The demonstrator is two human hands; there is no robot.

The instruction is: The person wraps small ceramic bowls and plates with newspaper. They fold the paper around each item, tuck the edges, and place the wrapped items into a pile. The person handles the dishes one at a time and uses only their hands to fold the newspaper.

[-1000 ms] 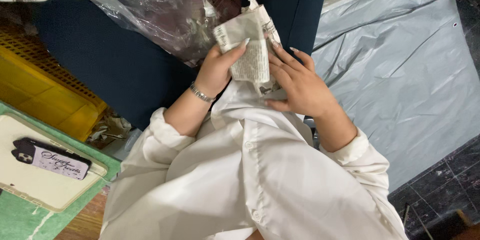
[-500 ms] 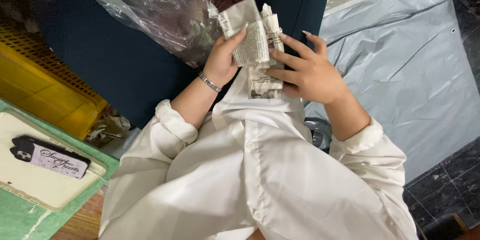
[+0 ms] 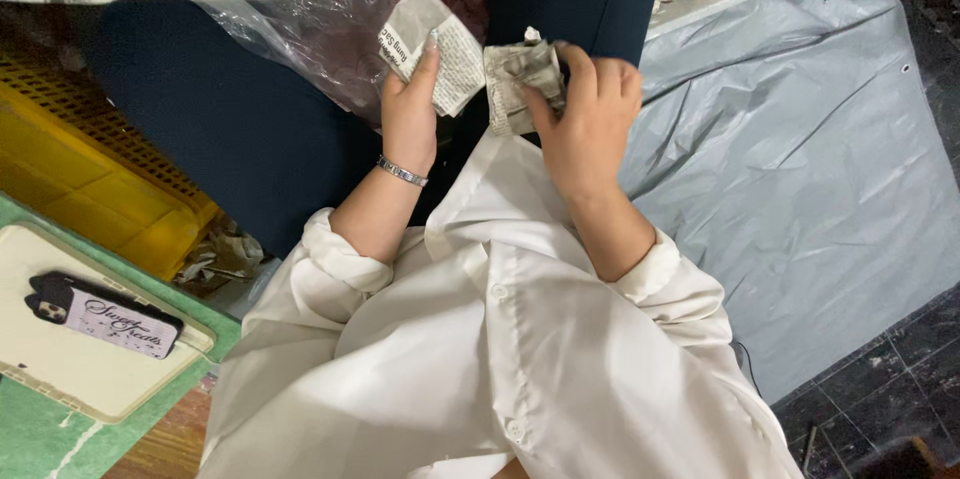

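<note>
A wrinkled grey plastic sheet (image 3: pixel 800 169) covers the right of the frame, over dark stone floor tiles (image 3: pixel 880 379) at lower right. A yellow slatted plastic crate (image 3: pixel 80 159) sits at left, above a green mat (image 3: pixel 40 434) at lower left.

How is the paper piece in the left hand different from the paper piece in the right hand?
The left hand holds a flat newspaper piece, open and tilted. The right hand holds a crumpled newspaper wad, folded, thicker and more wrinkled. Both are grey printed newsprint, held above the lap.
</note>
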